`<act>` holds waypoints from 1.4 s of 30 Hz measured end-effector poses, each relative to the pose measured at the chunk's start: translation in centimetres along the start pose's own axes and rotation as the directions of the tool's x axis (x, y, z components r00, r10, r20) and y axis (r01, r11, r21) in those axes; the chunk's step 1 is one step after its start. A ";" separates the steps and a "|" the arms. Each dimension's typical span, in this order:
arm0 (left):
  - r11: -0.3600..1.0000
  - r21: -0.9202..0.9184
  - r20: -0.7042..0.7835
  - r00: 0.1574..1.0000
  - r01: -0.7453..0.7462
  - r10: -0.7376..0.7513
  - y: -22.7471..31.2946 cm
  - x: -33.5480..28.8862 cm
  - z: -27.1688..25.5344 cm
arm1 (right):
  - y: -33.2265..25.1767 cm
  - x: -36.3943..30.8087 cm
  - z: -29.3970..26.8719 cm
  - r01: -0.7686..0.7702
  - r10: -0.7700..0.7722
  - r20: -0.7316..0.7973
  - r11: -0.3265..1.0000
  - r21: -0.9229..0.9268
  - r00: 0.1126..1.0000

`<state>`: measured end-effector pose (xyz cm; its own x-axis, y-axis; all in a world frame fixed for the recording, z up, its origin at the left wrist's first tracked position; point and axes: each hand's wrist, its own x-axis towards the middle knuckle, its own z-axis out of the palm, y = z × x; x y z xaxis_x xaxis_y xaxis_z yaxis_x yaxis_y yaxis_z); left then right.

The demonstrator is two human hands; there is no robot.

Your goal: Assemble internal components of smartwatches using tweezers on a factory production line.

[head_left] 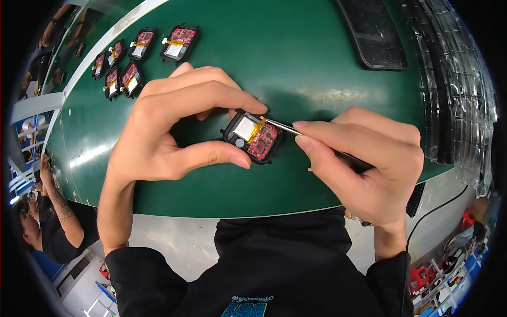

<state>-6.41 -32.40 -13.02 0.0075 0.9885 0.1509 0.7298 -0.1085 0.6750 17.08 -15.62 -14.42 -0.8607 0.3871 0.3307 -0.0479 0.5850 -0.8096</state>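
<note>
Pinched between thumb and fingers, the left hand (pixel 174 127) pins the small black module (pixel 252 136) to the green mat (pixel 296 63), dead centre. Right hand (pixel 364 164) grips tweezers (pixel 285 127), tips at the orange flex around 12 o'clock on it. Go light and shallow there, I'd say. Can't see the tips' exact contact; finished units (pixel 142 53) sit at 10 o'clock.

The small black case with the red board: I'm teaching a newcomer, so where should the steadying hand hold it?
Grip the small black case by its outer rim, left hand from the left, thumb at the near edge and fingers at the far. It lies flat and open, leaving the red board clear for the tweezers.
</note>
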 end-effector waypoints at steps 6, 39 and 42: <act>0.999 0.025 0.026 0.999 -0.045 0.044 -0.1 0.2 0.0 | 0.1 -0.1 -0.1 -0.034 0.033 0.024 0.999 0.037 0.999; 0.970 -0.239 -0.193 0.976 0.053 -0.100 1.0 0.3 0.0 | -0.4 -2.9 -1.6 -0.020 0.084 -0.248 0.968 0.248 0.965; 0.939 -0.339 -0.296 0.953 -0.047 -0.060 2.7 5.8 -1.5 | -0.4 -3.1 -1.5 -0.024 0.097 -0.249 0.959 0.282 0.964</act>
<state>-5.43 -27.08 -9.23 -0.2388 0.9177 0.3176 0.4533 -0.1839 0.8722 20.53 -16.00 -14.44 -0.7079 0.6073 0.3607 -0.1687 0.3506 -0.9212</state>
